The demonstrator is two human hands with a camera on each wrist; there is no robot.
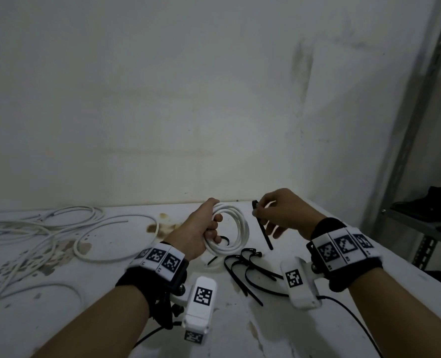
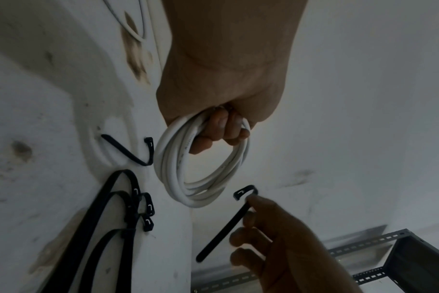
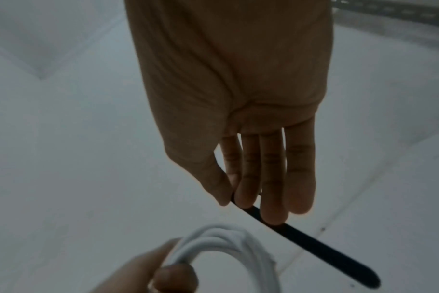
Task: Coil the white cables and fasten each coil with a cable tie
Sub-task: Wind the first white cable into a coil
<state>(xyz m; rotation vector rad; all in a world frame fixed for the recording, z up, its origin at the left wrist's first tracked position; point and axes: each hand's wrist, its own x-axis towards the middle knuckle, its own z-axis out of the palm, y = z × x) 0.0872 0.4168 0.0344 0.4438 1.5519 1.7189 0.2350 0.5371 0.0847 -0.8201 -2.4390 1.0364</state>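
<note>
My left hand (image 1: 209, 226) grips a white cable coil (image 1: 241, 229) above the table, fingers curled through its ring; the coil (image 2: 178, 170) hangs below the fist (image 2: 221, 130) in the left wrist view. Just right of it my right hand (image 1: 262, 211) pinches a black cable tie (image 1: 264, 235) near its head between thumb and fingers, the strap hanging down. In the right wrist view the tie (image 3: 313, 243) runs out from under the fingers (image 3: 271, 178), with the coil (image 3: 226, 243) below. The tie (image 2: 223, 228) stays apart from the coil.
Several black cable ties (image 1: 247, 270) lie on the white table (image 1: 317, 332) beneath the hands. Loose white cables (image 1: 46, 233) sprawl over the table's left side. A wall stands behind; a grey metal shelf (image 1: 420, 177) rises at the right.
</note>
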